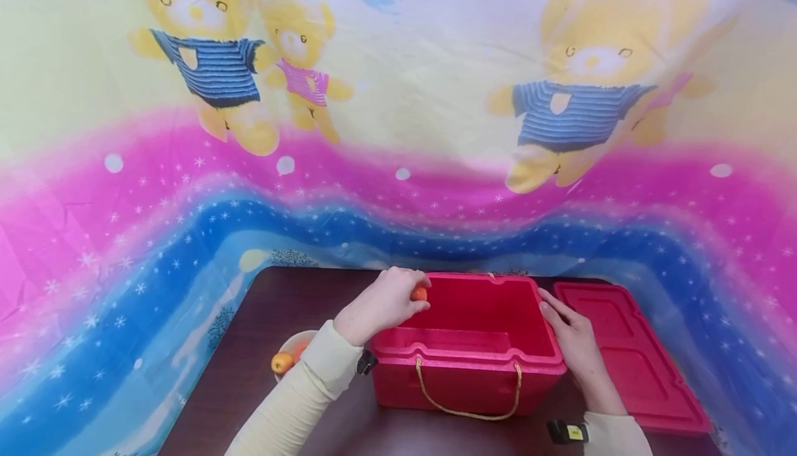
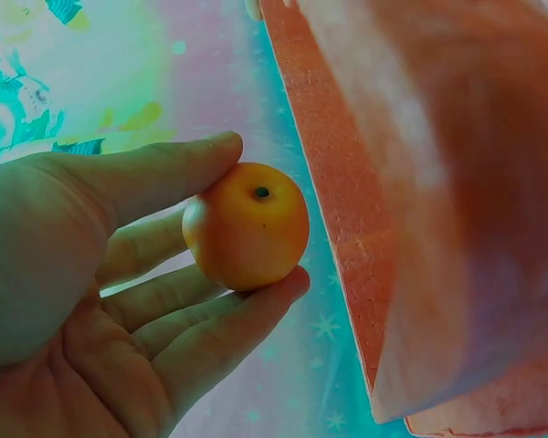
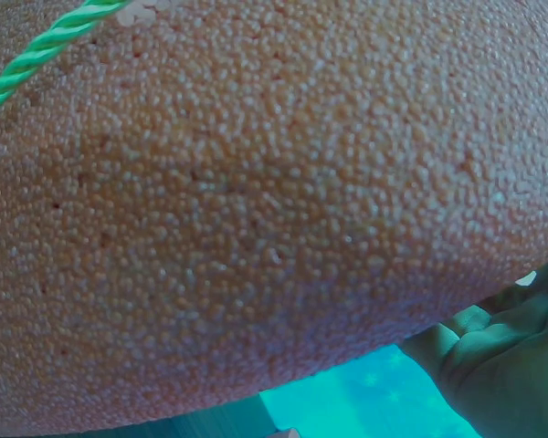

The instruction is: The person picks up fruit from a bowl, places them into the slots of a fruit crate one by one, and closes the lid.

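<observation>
Small orange fruit (image 2: 247, 228), near the left rim of the red box (image 1: 467, 381), was pinched between left-hand (image 1: 382, 304) thumb and fingers; the right hand (image 1: 579, 345) rested extended fingers at the right rim; the fruit appeared light, firm and possibly slippery, best held round its sides.

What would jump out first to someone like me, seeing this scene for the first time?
Probably the bright cloth printed with yellow teddy bears, filling the background. Below it, an open red box stands on the dark table, its lid to the right. The person's left hand pinches a small orange fruit near the box's left rim.
</observation>
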Tool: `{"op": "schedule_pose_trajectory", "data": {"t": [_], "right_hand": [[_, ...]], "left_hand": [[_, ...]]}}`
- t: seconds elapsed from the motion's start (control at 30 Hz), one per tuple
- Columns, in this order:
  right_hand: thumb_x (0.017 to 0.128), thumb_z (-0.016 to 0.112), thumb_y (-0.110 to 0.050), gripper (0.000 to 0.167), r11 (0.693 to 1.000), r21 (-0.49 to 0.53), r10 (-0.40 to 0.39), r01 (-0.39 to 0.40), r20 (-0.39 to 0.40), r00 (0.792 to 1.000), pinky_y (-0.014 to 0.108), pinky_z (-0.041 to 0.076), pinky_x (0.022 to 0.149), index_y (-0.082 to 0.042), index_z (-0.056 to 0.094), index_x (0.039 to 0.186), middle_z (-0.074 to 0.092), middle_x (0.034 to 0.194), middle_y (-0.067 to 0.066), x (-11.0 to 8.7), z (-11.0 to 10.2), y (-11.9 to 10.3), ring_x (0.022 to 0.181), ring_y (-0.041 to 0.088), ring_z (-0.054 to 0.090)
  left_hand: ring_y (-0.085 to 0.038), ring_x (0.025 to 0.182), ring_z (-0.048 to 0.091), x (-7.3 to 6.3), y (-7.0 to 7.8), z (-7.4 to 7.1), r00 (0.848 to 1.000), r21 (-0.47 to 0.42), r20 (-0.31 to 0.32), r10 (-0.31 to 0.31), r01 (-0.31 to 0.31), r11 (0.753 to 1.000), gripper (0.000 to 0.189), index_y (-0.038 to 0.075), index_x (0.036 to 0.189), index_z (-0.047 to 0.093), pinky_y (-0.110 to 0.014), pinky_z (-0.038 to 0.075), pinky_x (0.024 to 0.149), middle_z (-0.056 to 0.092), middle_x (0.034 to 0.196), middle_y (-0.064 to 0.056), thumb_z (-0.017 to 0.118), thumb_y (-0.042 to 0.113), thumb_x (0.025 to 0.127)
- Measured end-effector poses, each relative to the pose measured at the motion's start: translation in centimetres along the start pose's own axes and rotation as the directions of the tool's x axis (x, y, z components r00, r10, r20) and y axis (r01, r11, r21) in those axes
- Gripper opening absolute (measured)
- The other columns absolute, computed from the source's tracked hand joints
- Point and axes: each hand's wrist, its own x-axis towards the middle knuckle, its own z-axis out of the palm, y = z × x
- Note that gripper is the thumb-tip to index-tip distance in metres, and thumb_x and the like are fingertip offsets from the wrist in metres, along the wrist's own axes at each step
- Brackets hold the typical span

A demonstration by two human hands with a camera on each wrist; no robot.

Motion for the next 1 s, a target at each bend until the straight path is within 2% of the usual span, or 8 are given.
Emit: {"op": "schedule_pose_trajectory", "data": {"t": [0.57,0.8,1.0], "right_hand": [[0.099,0.055,-0.055,0.068,1.000,0.010,0.008,-0.008,-0.003,1.000,0.028,0.059,0.081,-0.025,0.038,0.157,0.048,0.151,0.021,0.01,0.02,0.01,0.100,-0.005,0.064],[0.098,0.055,-0.056,0.069,1.000,0.007,0.007,-0.007,-0.001,1.000,0.027,0.059,0.081,-0.025,0.038,0.157,0.048,0.151,0.021,-0.08,-0.04,-0.04,0.099,-0.007,0.063],[0.099,0.053,-0.055,0.069,1.000,0.000,0.005,-0.005,0.001,1.000,0.026,0.059,0.081,-0.023,0.036,0.158,0.047,0.151,0.022,-0.15,-0.04,-0.10,0.099,-0.008,0.062]], "left_hand": [[-0.008,0.081,0.066,0.00,0.09,0.37,0.999,0.030,0.029,0.013,-0.014,0.999,0.043,0.011,0.121,0.070,-0.027,0.057,0.082,0.071,0.096,0.003,0.084,0.027,0.084],[-0.014,0.094,0.070,-0.09,0.07,0.43,0.999,0.056,0.037,0.006,-0.008,0.998,0.047,0.012,0.126,0.069,-0.033,0.056,0.092,0.072,0.117,-0.003,0.083,0.029,0.085],[-0.016,0.095,0.070,-0.36,-0.15,0.37,1.000,0.024,0.026,0.006,-0.007,1.000,0.046,0.012,0.125,0.069,-0.032,0.057,0.090,0.071,0.119,-0.004,0.083,0.028,0.085]]}}
